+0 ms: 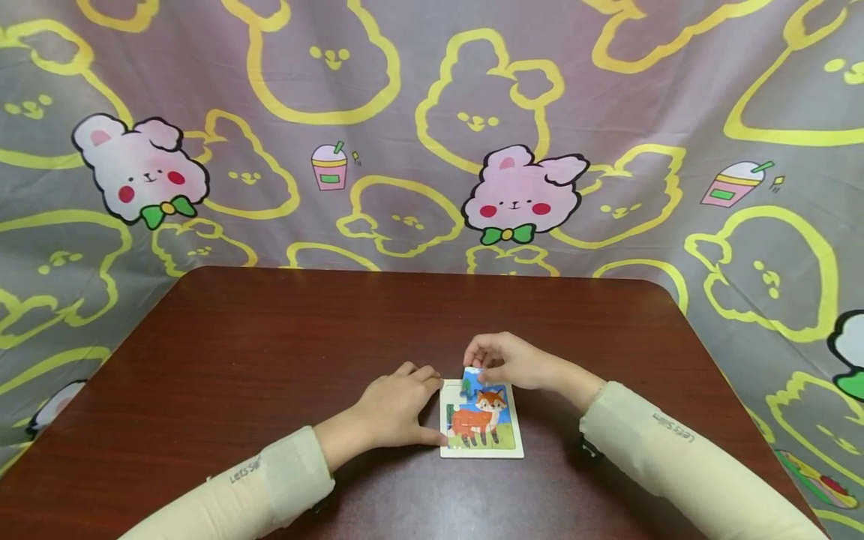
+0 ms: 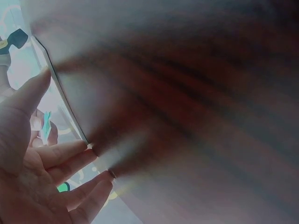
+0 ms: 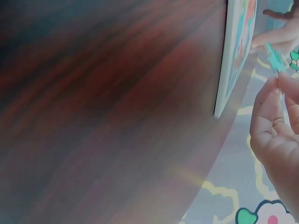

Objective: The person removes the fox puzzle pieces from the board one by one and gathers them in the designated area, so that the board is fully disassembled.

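Note:
A fox jigsaw puzzle in a pale frame [image 1: 482, 453] lies flat on the table. Its upper-left part shows bare backing, with a small gap at the left edge too. My right hand [image 1: 516, 361] pinches a blue-and-green puzzle piece [image 1: 470, 381] between thumb and fingertips over the upper-left area. In the right wrist view that puzzle piece [image 3: 274, 57] is seen nearly edge-on, apart from the board. My left hand [image 1: 398, 405] rests along the board's left side. Its extended thumb and fingertips touch the edge in the left wrist view, where the hand [image 2: 46, 163] holds nothing.
The dark reddish-brown table [image 1: 283, 330] spreads around the puzzle on all sides. Behind it and at the sides hangs a grey-pink curtain [image 1: 405, 150] with cartoon rabbits and yellow outlines.

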The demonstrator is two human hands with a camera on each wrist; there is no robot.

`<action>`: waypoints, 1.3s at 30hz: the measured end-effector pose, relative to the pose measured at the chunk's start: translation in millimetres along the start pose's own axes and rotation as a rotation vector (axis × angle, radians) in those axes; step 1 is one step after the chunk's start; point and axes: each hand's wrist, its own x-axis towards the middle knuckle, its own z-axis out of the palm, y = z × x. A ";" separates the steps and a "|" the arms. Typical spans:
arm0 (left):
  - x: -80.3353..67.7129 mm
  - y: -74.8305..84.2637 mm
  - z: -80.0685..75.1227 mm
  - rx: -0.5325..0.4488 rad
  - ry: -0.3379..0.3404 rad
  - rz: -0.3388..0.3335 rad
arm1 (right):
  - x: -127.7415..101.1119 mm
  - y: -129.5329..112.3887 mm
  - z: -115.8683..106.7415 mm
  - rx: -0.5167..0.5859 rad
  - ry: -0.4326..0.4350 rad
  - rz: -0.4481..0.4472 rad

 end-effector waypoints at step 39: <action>-7.9 0.2 -1.2 -0.053 -0.061 0.006 | -44.4 53.6 -50.4 0.085 0.126 0.184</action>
